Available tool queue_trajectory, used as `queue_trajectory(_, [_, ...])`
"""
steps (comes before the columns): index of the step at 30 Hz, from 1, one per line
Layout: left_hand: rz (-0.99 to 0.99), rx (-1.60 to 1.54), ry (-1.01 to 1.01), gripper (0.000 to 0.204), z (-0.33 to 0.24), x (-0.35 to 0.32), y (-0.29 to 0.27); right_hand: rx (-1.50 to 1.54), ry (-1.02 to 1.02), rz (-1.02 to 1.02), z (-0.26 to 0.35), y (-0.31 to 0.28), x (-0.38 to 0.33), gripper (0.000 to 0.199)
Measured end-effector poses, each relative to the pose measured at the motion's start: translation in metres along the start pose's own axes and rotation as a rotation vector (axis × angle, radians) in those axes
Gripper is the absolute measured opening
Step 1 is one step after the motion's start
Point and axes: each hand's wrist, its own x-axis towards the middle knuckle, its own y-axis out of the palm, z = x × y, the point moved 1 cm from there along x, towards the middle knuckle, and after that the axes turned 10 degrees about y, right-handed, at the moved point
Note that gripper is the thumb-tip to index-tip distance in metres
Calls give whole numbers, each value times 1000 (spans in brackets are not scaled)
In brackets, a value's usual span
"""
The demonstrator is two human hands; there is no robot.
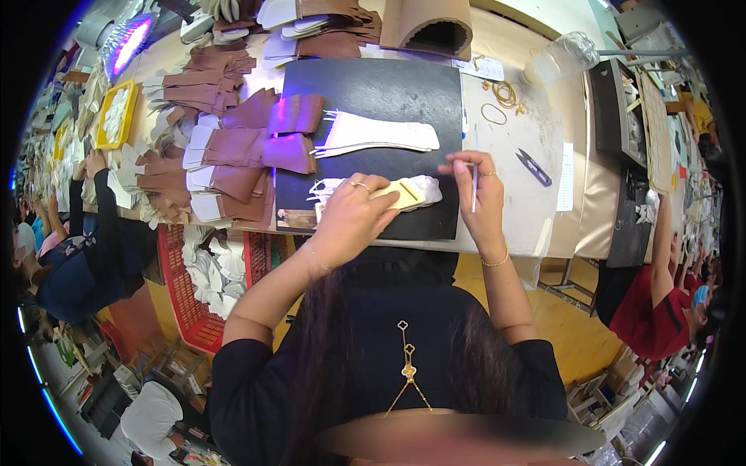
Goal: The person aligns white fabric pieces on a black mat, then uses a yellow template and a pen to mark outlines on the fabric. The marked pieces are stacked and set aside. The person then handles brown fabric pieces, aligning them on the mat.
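Pale yellow and flat, an oblong template with a dark slot [406, 194] lies on a white fabric piece with frayed ends [428, 188], on a black rectangular mat [373, 85]. The left hand [353, 211] presses on its left part, fingers slightly apart, the slotted end showing beyond the fingertips. Just to the right, clear of the template, the right hand [483, 203] pinches a slim white pen-like stick [474, 189]; which fingers grip it I cannot tell. Above the template lies a second white fabric piece with stringy ends [385, 137]. Brown leather-like strips with white ends [241, 147] overlap the mat's left side. Below them, a red slatted plastic basket [172, 268] holds loose white cut pieces [211, 273]; farther left, a yellow rectangular plastic tray [133, 103] holds small white pieces [116, 115]. At the far right, a dark open-topped box [610, 116] has contents too unclear to name.
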Motion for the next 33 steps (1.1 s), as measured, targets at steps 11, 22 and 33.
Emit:
queue_trajectory(11, [-51, 136, 119, 23, -6, 13, 27, 122, 168, -53, -30, 3, -36, 18])
queue_trajectory(22, [-46, 237, 179, 24, -8, 15, 33, 161, 220, -43, -21, 1, -37, 24])
queue_trajectory(33, [-18, 338, 195, 23, -13, 14, 38, -178, -334, 0, -8, 4, -28, 14])
